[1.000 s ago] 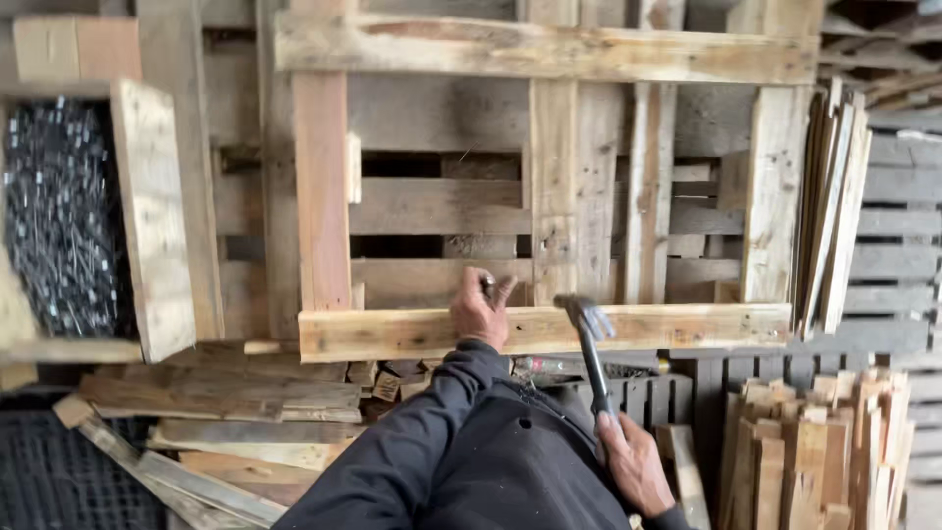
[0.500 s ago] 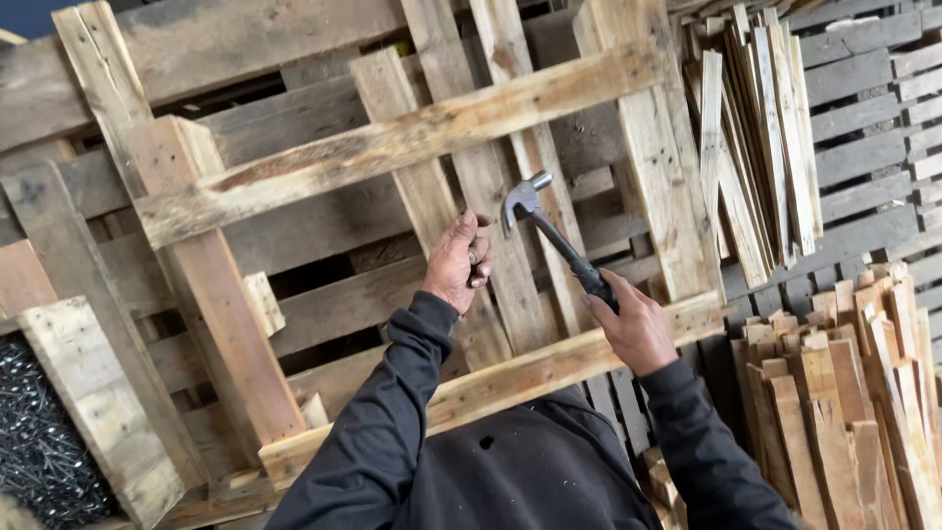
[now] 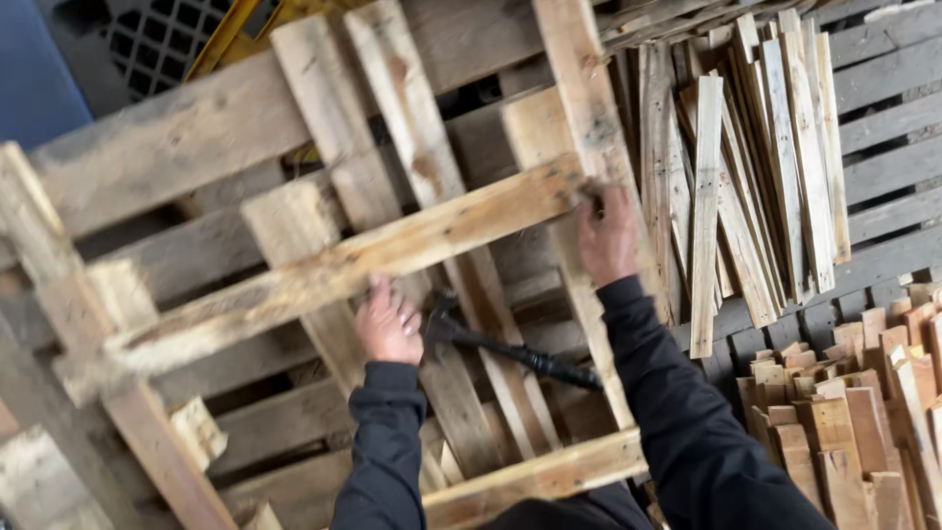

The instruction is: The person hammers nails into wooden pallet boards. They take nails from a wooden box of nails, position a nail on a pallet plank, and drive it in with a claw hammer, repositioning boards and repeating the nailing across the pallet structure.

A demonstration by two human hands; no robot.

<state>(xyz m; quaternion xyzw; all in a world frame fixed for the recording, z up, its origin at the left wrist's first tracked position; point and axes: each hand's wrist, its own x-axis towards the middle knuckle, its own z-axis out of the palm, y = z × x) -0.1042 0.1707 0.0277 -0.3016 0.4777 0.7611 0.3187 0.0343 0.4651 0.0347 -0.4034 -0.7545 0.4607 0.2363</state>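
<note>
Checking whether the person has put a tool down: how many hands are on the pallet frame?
2. The left hand grips the diagonal crossboard near its middle; the right hand grips its upper end. The hammer lies unheld between them.

Premises present as a pallet repair or timber salvage workshop. A weathered wooden pallet (image 3: pixel 324 275) stands propped upright in the foreground, its slats rough, stained and chipped. Behind it, further pallet boards (image 3: pixel 167 147) are stacked flat against one another. To the right, a bundle of loose stripped slats (image 3: pixel 756 157) leans on end, and below it short offcut blocks (image 3: pixel 863 412) stand packed together. Grey planking (image 3: pixel 883 118) forms the right background. A claw hammer (image 3: pixel 510 348) lies lodged among the pallet boards. A black plastic grid crate (image 3: pixel 167 34) and a blue panel (image 3: pixel 34 74) occupy the upper left corner.
</note>
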